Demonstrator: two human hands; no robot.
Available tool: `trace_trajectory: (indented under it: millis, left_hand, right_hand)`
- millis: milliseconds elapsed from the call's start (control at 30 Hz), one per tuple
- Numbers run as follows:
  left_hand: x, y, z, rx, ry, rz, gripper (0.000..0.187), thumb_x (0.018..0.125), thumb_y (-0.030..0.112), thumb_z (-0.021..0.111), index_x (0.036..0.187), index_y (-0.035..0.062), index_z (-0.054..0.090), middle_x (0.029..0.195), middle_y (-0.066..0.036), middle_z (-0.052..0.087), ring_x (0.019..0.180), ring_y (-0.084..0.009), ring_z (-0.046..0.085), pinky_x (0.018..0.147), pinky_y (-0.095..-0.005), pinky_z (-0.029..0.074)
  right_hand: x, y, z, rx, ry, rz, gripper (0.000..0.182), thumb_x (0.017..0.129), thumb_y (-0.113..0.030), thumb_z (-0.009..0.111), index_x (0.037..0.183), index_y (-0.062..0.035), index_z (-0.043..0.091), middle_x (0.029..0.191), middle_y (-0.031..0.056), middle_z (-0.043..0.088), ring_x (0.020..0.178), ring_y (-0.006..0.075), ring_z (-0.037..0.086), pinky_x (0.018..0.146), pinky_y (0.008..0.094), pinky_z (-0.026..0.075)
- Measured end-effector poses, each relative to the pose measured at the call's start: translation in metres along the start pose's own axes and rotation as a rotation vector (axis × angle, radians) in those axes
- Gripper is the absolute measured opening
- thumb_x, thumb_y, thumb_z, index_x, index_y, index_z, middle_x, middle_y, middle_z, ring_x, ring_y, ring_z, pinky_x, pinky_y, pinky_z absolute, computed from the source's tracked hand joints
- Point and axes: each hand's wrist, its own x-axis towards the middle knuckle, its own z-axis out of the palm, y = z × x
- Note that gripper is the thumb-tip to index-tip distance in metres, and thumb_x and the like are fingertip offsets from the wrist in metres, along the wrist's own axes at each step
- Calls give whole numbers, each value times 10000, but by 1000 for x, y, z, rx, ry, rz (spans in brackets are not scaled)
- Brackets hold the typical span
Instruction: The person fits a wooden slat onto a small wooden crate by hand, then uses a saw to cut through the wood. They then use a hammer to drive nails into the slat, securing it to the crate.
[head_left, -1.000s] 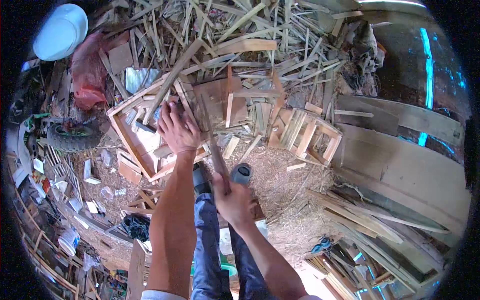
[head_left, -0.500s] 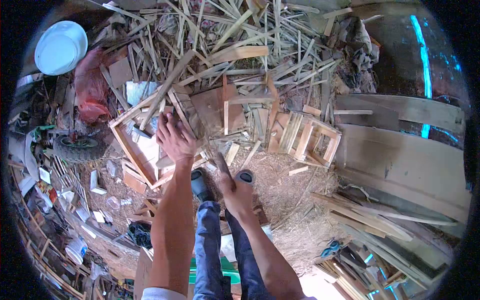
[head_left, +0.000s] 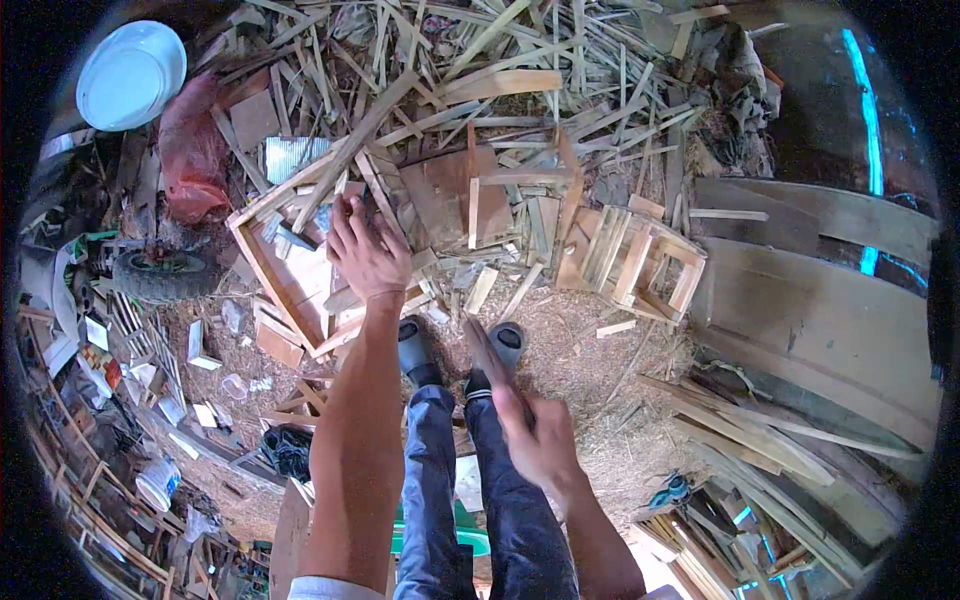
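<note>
My left hand (head_left: 368, 255) reaches over the wooden frame (head_left: 265, 270), its fingers bent down over a short piece of wood (head_left: 353, 188) that it mostly hides. Just left of those fingers, a hammer (head_left: 297, 237) lies inside the frame. My right hand (head_left: 540, 440) is wrapped around the handle of a long machete-like blade (head_left: 485, 350), held in front of my right leg. The blade points up and left, apart from the wood. My grey shoes (head_left: 415, 350) stand close to the frame's lower right side.
Scrap wood strips (head_left: 540, 90) are heaped at the far side. A small slatted wooden crate (head_left: 655, 270) stands to the right. Long boards (head_left: 750, 430) lie at lower right. A white basin (head_left: 130, 75), a red sack (head_left: 190, 160) and a small wheel (head_left: 160, 275) are on the left.
My right hand has drawn the blade back toward me and to the right, away from the frame. My left hand stays over the wood. The whole view has shifted slightly.
</note>
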Motion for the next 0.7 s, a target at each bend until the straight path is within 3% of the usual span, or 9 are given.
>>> trace_trajectory:
  millis: [200, 267, 333, 400, 433, 500, 600, 667, 700]
  left_hand:
    - [-2, 1, 2, 2, 27, 36, 445, 926, 295, 473, 1299, 52, 481, 1421, -159, 416, 1269, -368, 401, 1030, -498, 296]
    - [-1, 2, 0, -25, 6, 0, 447, 924, 292, 470, 1304, 57, 478, 1419, -159, 418, 1269, -367, 402, 1033, -503, 296]
    - [-1, 5, -1, -14, 43, 15, 442, 891, 272, 479, 1264, 43, 533, 1419, -151, 437, 1260, -335, 426, 1032, -463, 304]
    - [2, 5, 1, -6, 76, 29, 434, 891, 263, 480, 1264, 47, 533, 1401, -149, 454, 1247, -339, 434, 1028, -468, 307]
    - [3, 4, 1, -13, 80, 23, 427, 897, 264, 475, 1261, 48, 533, 1390, -146, 462, 1242, -340, 440, 1030, -468, 305]
    - [-7, 2, -2, -23, 66, 32, 420, 902, 265, 470, 1257, 49, 532, 1379, -144, 469, 1236, -341, 445, 1033, -469, 303]
    - [-7, -16, -2, -416, 132, 89, 353, 894, 188, 522, 1208, 28, 522, 1330, -204, 465, 1245, -383, 423, 1023, -487, 321]
    - [-21, -28, -3, -691, 152, 135, 352, 890, 205, 572, 1192, 29, 531, 1246, -212, 499, 1192, -399, 451, 1030, -497, 317]
    - [-29, -34, -16, -536, 97, 262, 375, 881, 227, 592, 1200, 39, 534, 1232, -206, 504, 1185, -394, 454, 1030, -496, 315]
  right_hand:
    - [42, 16, 22, -167, -24, 1, 579, 934, -487, 569, 618, -2, 553, 519, 17, 496, 483, 119, 470, 471, 321, 374]
    - [6, 40, 18, 98, 53, 43, 618, 939, -510, 542, 621, 21, 532, 500, 48, 469, 467, 156, 458, 472, 368, 366]
    - [4, 56, 19, 83, 43, 166, 608, 941, -511, 537, 652, 23, 563, 495, 58, 478, 464, 162, 470, 467, 365, 371]
    - [16, 62, 22, -182, 13, -47, 555, 941, -493, 549, 734, 18, 608, 501, 64, 505, 467, 154, 504, 457, 351, 390]
    - [26, 71, 24, -273, -37, -35, 543, 944, -490, 544, 785, 24, 618, 507, 79, 518, 489, 172, 546, 481, 363, 411]
    - [36, 90, 28, -188, -48, -55, 541, 947, -489, 537, 796, 24, 621, 508, 87, 522, 490, 185, 562, 489, 370, 426]
    - [51, 98, 26, -241, -1, -266, 489, 947, -458, 558, 857, 16, 635, 533, 72, 556, 507, 178, 623, 477, 333, 467]
    - [53, 115, 25, -50, -50, -41, 447, 936, -421, 592, 920, 24, 631, 568, 58, 580, 540, 170, 660, 462, 312, 486]
    - [57, 129, 26, -117, 2, -60, 427, 932, -386, 610, 973, 39, 613, 615, 60, 600, 588, 174, 685, 474, 297, 498]
